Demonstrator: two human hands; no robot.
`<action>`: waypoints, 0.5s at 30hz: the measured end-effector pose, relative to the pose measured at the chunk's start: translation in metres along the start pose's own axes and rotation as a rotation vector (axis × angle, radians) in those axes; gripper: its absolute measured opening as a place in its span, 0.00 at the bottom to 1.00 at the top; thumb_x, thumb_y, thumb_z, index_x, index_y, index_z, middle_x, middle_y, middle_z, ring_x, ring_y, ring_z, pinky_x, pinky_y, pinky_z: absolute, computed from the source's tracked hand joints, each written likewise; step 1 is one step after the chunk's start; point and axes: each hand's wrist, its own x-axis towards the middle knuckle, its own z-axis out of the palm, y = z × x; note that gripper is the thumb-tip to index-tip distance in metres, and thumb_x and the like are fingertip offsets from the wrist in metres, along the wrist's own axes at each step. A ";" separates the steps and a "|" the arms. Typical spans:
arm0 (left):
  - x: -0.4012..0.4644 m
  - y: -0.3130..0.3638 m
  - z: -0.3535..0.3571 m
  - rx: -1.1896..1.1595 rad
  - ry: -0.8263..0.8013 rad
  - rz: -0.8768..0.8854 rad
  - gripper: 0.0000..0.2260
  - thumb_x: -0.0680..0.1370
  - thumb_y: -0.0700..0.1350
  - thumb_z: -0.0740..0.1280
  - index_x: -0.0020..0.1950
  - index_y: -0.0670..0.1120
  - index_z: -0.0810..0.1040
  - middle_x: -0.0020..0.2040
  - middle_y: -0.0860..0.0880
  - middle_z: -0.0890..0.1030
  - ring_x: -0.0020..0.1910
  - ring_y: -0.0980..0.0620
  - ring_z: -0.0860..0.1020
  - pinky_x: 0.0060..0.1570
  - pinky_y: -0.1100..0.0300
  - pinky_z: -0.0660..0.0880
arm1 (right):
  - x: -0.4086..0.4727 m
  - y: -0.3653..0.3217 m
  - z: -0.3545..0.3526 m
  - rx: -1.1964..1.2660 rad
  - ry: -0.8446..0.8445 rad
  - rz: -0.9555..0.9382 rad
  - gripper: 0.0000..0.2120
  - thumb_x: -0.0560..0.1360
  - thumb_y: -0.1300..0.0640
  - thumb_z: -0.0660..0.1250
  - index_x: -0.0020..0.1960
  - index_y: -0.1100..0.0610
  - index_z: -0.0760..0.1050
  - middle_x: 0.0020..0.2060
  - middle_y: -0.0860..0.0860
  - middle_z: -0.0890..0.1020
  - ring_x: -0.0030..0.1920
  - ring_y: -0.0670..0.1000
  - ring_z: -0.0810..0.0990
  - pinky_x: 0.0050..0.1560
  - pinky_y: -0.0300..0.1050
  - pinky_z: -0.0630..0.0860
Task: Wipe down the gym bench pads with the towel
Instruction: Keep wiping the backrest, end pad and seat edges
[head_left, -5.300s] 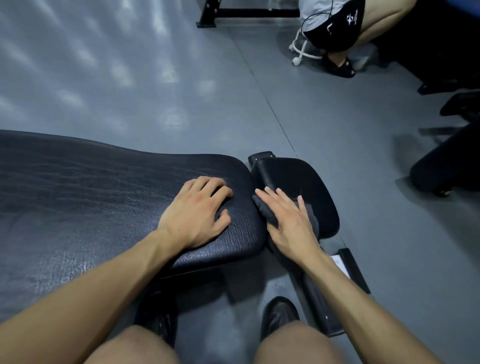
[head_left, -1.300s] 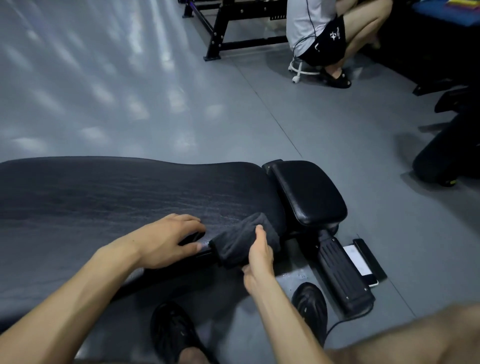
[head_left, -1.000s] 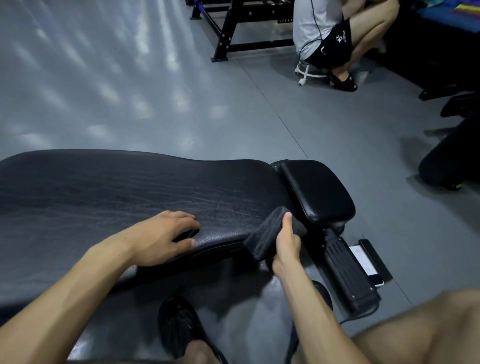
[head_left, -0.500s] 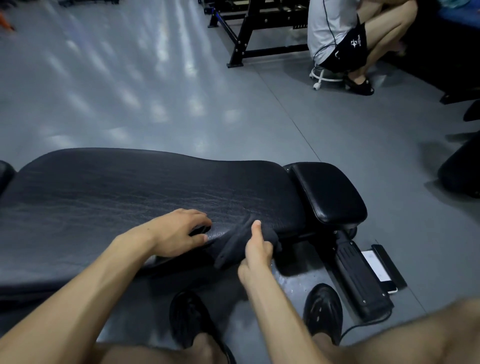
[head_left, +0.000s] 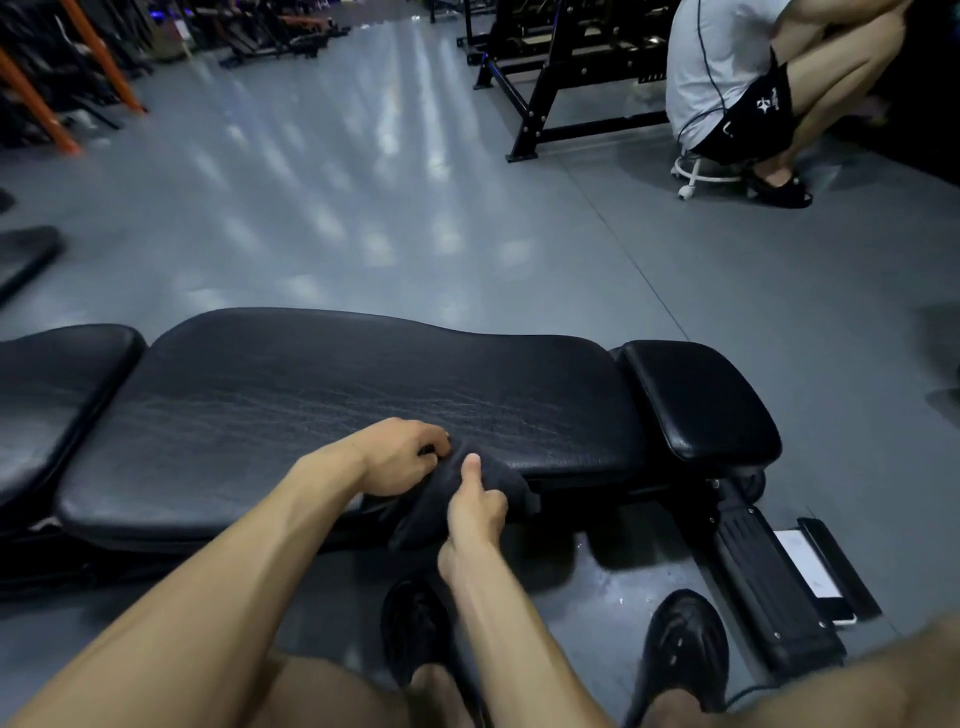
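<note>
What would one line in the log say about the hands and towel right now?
right hand: grips towel | left hand: fingers curled at towel's edge | towel: on near edge of long bench pad

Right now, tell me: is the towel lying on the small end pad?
No. The towel hangs over the long pad's near edge, gripped by the right hand.

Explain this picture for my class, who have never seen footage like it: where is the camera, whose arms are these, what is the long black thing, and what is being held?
The camera sits on a person's head, looking forward and down, so the arms are their own. The long black thing is a gym bench: a large pad, with a small pad at its right end. The right hand grips a dark towel at the large pad's near edge. The left hand is beside it, fingers curled at the towel's top. Another person sits farther back.
</note>
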 end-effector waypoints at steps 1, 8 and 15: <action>-0.003 0.001 -0.002 -0.006 -0.008 -0.004 0.16 0.82 0.41 0.60 0.69 0.49 0.77 0.71 0.51 0.77 0.70 0.48 0.74 0.69 0.54 0.69 | 0.003 -0.006 -0.009 -0.002 -0.020 -0.008 0.31 0.80 0.43 0.67 0.67 0.70 0.70 0.65 0.64 0.78 0.62 0.62 0.80 0.64 0.55 0.77; -0.051 0.004 -0.006 -0.029 -0.062 -0.091 0.18 0.82 0.42 0.60 0.70 0.55 0.76 0.67 0.54 0.79 0.61 0.53 0.77 0.62 0.61 0.69 | 0.012 -0.046 -0.069 0.045 0.072 -0.078 0.20 0.81 0.48 0.68 0.61 0.64 0.74 0.57 0.60 0.79 0.53 0.60 0.80 0.53 0.51 0.76; -0.107 -0.030 0.002 -0.060 0.048 -0.186 0.18 0.82 0.40 0.60 0.71 0.53 0.76 0.69 0.52 0.79 0.66 0.49 0.76 0.65 0.58 0.70 | 0.010 -0.059 -0.091 -0.003 0.127 -0.089 0.28 0.81 0.45 0.66 0.67 0.69 0.72 0.64 0.63 0.79 0.54 0.59 0.79 0.49 0.47 0.71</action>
